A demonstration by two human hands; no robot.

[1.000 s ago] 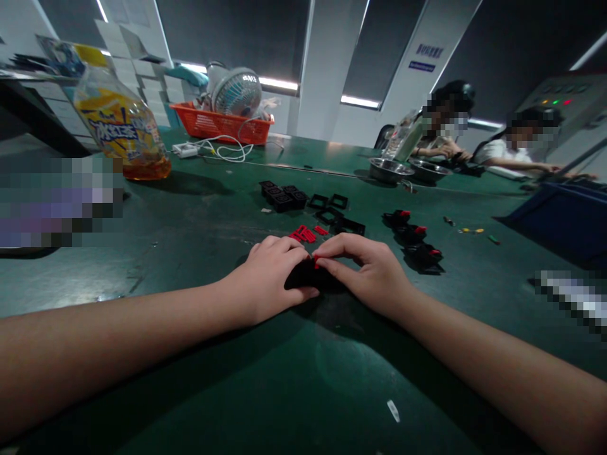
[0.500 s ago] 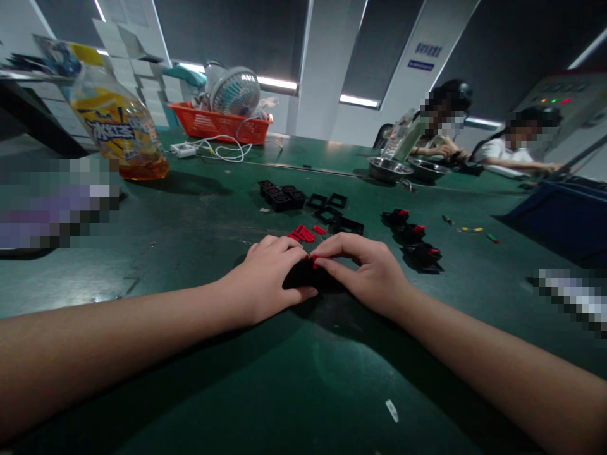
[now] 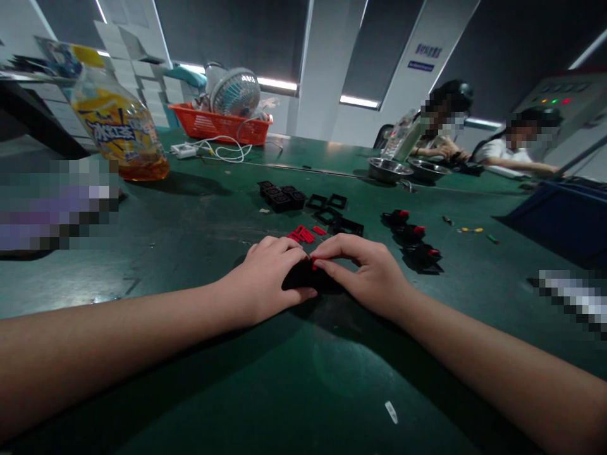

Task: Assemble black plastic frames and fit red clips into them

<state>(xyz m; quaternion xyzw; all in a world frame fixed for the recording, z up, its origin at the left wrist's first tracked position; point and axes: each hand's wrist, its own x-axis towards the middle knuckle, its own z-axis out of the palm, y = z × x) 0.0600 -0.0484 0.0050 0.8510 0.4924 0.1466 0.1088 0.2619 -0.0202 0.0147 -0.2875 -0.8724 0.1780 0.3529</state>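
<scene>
My left hand (image 3: 268, 278) is closed around a dark black part (image 3: 300, 276) resting low over the green table, its thumb along the near side. Between the thumb and index finger of my right hand (image 3: 372, 275) a small red piece (image 3: 313, 262) is pinched against the black part's top. How the two fit together is hidden by my fingers. Just beyond my hands lie several loose red pieces (image 3: 301, 234). Black square frames (image 3: 327, 215) and a cluster of black blocks (image 3: 283, 197) sit farther back. To the right stand black parts with red tips (image 3: 411, 234).
A drink bottle (image 3: 118, 126) stands at left, near an orange basket (image 3: 220, 125) holding a fan. White cable (image 3: 232, 150) lies before it. Metal bowls (image 3: 389, 169) are at the back right, by two seated people. A blue bin (image 3: 564, 218) is at far right.
The red piece and my right fingertips have shifted very slightly. Both hands otherwise keep the same hold and place.
</scene>
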